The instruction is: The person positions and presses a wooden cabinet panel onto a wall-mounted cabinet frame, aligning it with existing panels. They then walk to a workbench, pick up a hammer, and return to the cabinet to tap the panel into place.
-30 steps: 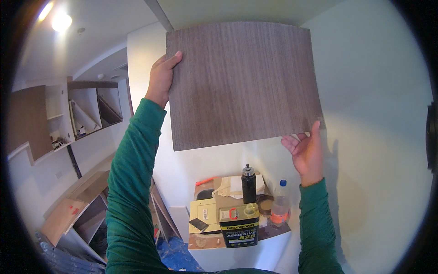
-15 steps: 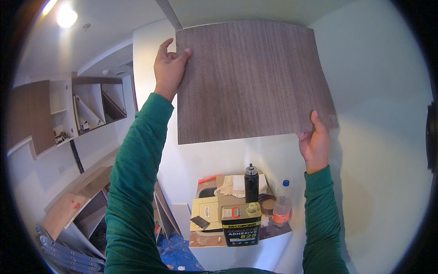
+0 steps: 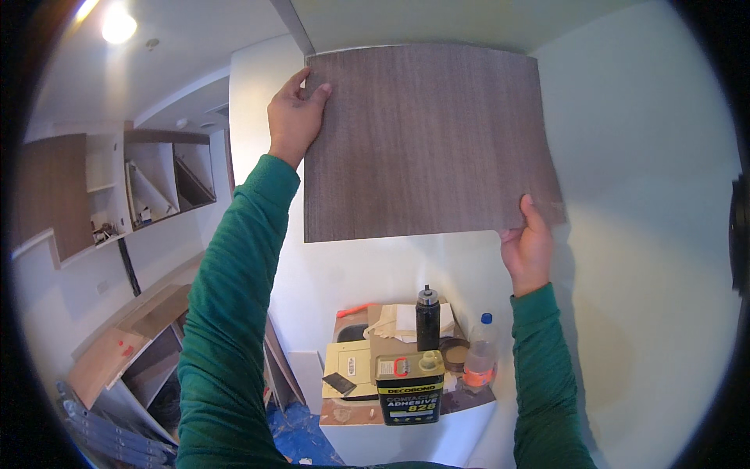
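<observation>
A thin brown wood-grain sheet (image 3: 426,144) is held up near the ceiling in the corner, in front of the white wall. At its upper left edge, my left hand (image 3: 297,117) grips it, thumb on the front face and the other fingers curled round the edge. My right hand (image 3: 528,248) supports the lower right corner, its thumb on the front and its fingers mostly hidden behind the sheet. That corner bends slightly. Close to the ceiling runs the top edge of the sheet.
Below stands a small counter (image 3: 355,416) with an adhesive can (image 3: 409,402), a dark drink bottle (image 3: 427,320), a clear plastic bottle (image 3: 480,352) and a roll of tape (image 3: 455,353). Wall cabinets (image 3: 55,187) hang at left, above a ladder (image 3: 109,430). The side wall (image 3: 641,195) borders the right.
The sheet's right side has swung left and slightly inward, with my right hand moving along. My left fingers have closed further round the edge.
</observation>
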`<move>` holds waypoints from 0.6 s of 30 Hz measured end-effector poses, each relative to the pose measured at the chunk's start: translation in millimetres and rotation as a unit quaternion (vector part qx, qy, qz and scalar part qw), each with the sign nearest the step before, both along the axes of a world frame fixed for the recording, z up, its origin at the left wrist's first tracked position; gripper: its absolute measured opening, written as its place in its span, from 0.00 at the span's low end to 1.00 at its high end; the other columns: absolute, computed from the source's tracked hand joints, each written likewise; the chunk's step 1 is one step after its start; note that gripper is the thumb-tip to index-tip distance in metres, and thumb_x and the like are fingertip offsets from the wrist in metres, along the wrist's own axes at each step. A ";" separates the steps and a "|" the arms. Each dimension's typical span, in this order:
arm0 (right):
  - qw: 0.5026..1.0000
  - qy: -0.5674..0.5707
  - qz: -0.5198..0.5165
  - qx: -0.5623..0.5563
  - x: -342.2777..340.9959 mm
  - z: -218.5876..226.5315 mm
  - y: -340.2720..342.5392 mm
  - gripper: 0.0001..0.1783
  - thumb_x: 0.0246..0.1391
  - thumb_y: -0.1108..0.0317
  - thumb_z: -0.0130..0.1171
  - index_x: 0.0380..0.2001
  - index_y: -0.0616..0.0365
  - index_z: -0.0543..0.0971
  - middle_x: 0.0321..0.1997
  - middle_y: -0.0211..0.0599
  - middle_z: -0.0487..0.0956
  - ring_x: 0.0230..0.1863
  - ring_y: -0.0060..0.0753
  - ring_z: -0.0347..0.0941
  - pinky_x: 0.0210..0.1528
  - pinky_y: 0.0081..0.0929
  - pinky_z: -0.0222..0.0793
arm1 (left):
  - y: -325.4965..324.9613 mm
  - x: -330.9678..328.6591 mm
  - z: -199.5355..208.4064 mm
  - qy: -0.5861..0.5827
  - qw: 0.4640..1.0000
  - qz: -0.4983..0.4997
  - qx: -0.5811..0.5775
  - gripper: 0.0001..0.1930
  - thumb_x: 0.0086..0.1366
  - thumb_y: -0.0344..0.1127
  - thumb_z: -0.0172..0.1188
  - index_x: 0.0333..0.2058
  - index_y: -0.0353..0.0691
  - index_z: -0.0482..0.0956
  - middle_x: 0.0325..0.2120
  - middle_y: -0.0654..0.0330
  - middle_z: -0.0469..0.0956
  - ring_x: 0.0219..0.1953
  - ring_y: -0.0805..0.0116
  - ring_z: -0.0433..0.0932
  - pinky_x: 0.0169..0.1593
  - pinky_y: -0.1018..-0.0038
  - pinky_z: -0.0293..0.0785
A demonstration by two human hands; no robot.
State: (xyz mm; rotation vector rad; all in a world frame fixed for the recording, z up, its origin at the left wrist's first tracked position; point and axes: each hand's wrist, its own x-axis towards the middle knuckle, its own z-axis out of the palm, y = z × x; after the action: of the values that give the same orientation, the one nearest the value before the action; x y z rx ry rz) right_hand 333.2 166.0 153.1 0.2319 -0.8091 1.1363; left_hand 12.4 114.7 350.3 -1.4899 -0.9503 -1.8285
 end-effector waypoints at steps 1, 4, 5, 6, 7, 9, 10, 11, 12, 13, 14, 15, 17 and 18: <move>1.000 -0.005 0.005 0.002 0.1 -1.3 5.8 0.23 0.62 0.66 0.57 0.58 0.59 0.67 0.56 0.43 0.76 0.54 0.44 0.75 0.52 0.46 0.77 | -0.4 -1.0 0.1 0.003 1.000 0.009 0.005 0.27 0.60 0.39 0.67 0.57 0.37 0.75 0.26 0.60 0.80 0.29 0.73 0.78 0.35 0.75 0.75; 1.000 -0.007 -0.005 0.020 2.4 -3.2 10.5 0.22 0.62 0.66 0.57 0.57 0.58 0.68 0.55 0.42 0.76 0.53 0.44 0.76 0.52 0.46 0.77 | 6.8 -2.0 -3.0 0.014 1.000 0.000 0.019 0.28 0.60 0.41 0.66 0.58 0.38 0.75 0.33 0.52 0.81 0.32 0.67 0.81 0.40 0.72 0.76; 1.000 -0.003 -0.010 0.029 1.9 -3.2 10.2 0.21 0.62 0.66 0.57 0.57 0.57 0.69 0.54 0.42 0.77 0.52 0.43 0.77 0.51 0.45 0.77 | 6.8 -1.7 -3.5 0.020 0.999 -0.007 0.024 0.28 0.60 0.43 0.66 0.58 0.38 0.74 0.37 0.48 0.81 0.34 0.64 0.82 0.42 0.71 0.77; 0.999 -0.009 -0.006 0.031 1.2 -5.9 11.6 0.21 0.62 0.66 0.57 0.57 0.57 0.69 0.54 0.42 0.77 0.52 0.43 0.77 0.51 0.45 0.78 | 3.7 0.3 -5.0 0.018 1.000 -0.001 0.022 0.28 0.60 0.43 0.66 0.58 0.39 0.75 0.35 0.49 0.81 0.32 0.65 0.81 0.40 0.72 0.77; 0.999 -0.015 -0.002 0.033 -1.1 -8.9 13.4 0.21 0.62 0.65 0.57 0.57 0.57 0.69 0.54 0.41 0.77 0.52 0.43 0.77 0.51 0.46 0.78 | -2.3 0.6 -7.0 0.017 1.000 0.004 0.020 0.28 0.60 0.43 0.66 0.58 0.39 0.75 0.34 0.51 0.81 0.31 0.66 0.80 0.39 0.72 0.76; 0.999 -0.021 0.008 0.029 -2.1 -14.9 15.2 0.21 0.63 0.65 0.57 0.56 0.56 0.69 0.53 0.40 0.77 0.51 0.43 0.77 0.50 0.46 0.78 | -4.0 -1.1 -7.8 0.018 0.999 -0.024 0.028 0.28 0.60 0.42 0.66 0.58 0.42 0.75 0.29 0.56 0.78 0.27 0.72 0.77 0.34 0.74 0.75; 0.999 -0.020 0.016 0.024 -2.0 -17.3 16.2 0.20 0.63 0.65 0.57 0.56 0.56 0.70 0.53 0.40 0.77 0.51 0.42 0.77 0.50 0.46 0.78 | -5.6 2.9 -12.6 0.017 0.999 -0.029 0.035 0.27 0.61 0.40 0.66 0.58 0.41 0.75 0.28 0.58 0.77 0.27 0.74 0.76 0.33 0.74 0.74; 0.999 -0.020 0.030 0.020 -3.2 -18.6 16.9 0.20 0.63 0.65 0.57 0.56 0.56 0.70 0.53 0.40 0.77 0.51 0.42 0.77 0.50 0.46 0.78 | -6.1 1.2 -14.4 0.014 0.999 -0.029 0.029 0.27 0.61 0.40 0.65 0.59 0.41 0.74 0.28 0.58 0.77 0.27 0.74 0.76 0.34 0.75 0.75; 0.999 -0.020 0.031 0.016 -1.4 -18.9 17.4 0.20 0.63 0.65 0.57 0.56 0.56 0.70 0.53 0.39 0.77 0.51 0.42 0.77 0.50 0.46 0.78 | -6.1 -0.3 -14.4 0.011 0.999 -0.028 0.022 0.27 0.61 0.39 0.65 0.59 0.41 0.74 0.29 0.58 0.77 0.27 0.74 0.76 0.34 0.75 0.75; 0.999 -0.020 0.032 0.012 1.0 -18.5 18.0 0.20 0.63 0.65 0.57 0.56 0.56 0.70 0.52 0.39 0.77 0.51 0.42 0.77 0.50 0.46 0.78 | -6.5 3.7 -14.3 0.011 0.999 -0.026 0.022 0.27 0.62 0.39 0.65 0.59 0.41 0.74 0.29 0.58 0.77 0.27 0.73 0.77 0.34 0.75 0.75; 0.999 -0.022 0.035 0.007 0.9 -17.7 18.1 0.20 0.63 0.65 0.57 0.56 0.56 0.70 0.52 0.39 0.77 0.50 0.42 0.77 0.50 0.46 0.78 | -9.2 5.3 -14.1 0.009 0.999 -0.021 0.022 0.27 0.62 0.39 0.65 0.60 0.41 0.73 0.29 0.58 0.77 0.27 0.73 0.77 0.34 0.75 0.75; 0.999 -0.016 0.034 0.006 0.1 -16.7 15.6 0.20 0.63 0.65 0.57 0.56 0.55 0.70 0.52 0.38 0.77 0.51 0.41 0.77 0.49 0.46 0.78 | -10.9 7.1 -13.6 0.008 1.000 -0.017 0.023 0.28 0.62 0.39 0.65 0.60 0.40 0.73 0.29 0.59 0.77 0.27 0.73 0.77 0.35 0.75 0.75; 1.000 -0.006 0.030 0.004 -1.1 -12.3 6.5 0.20 0.63 0.67 0.57 0.56 0.54 0.70 0.52 0.37 0.77 0.51 0.40 0.77 0.48 0.44 0.78 | -10.6 5.8 -11.1 0.020 0.999 0.014 0.033 0.28 0.62 0.40 0.64 0.60 0.40 0.73 0.28 0.59 0.77 0.28 0.73 0.77 0.35 0.75 0.76; 1.000 0.002 0.016 0.001 0.0 -10.8 3.0 0.21 0.62 0.67 0.58 0.57 0.54 0.69 0.52 0.36 0.77 0.52 0.40 0.76 0.48 0.44 0.78 | -10.3 5.9 -10.1 0.025 0.999 0.029 0.038 0.28 0.62 0.40 0.64 0.60 0.40 0.73 0.28 0.59 0.77 0.28 0.73 0.77 0.36 0.75 0.76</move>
State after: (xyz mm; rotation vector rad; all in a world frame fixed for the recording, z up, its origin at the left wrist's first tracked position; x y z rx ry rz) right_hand 333.2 169.0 142.3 0.2489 -0.8057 1.1639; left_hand 18.3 104.3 340.2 -1.4406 -0.8810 -1.7592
